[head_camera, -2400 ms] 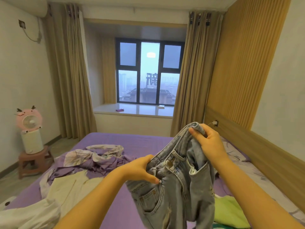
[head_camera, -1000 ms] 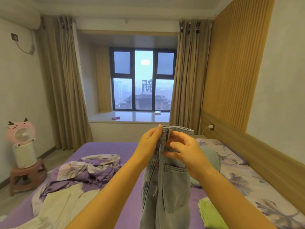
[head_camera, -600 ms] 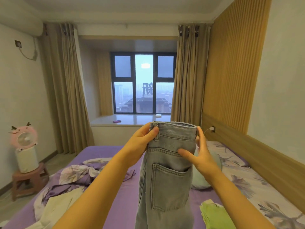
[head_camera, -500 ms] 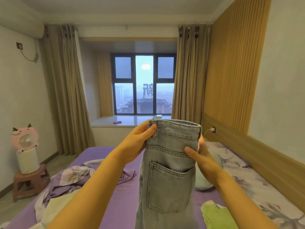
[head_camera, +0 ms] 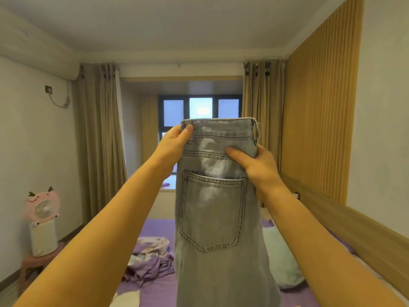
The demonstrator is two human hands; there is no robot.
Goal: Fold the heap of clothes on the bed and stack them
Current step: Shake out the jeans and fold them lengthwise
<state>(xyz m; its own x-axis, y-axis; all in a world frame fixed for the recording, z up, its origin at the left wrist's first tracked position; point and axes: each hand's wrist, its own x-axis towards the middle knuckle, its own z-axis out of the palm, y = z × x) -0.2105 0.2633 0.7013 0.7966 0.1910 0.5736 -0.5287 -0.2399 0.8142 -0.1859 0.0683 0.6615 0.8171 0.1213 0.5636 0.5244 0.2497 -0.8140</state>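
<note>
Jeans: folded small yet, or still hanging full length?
Hanging, halved lengthwise only. The jeans show one back pocket, both hands grip the waistband end, and the legs drop out of frame.

Pale grey-blue jeans (head_camera: 212, 207), doubled lengthwise, hanging upright, back pocket facing, above purple bed (head_camera: 155, 227) with crumpled clothes (head_camera: 150, 260).

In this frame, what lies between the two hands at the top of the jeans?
In the head view, only the jeans' own waistband stretches between the left hand and the right hand; both grip it, nothing else intervenes.
</note>
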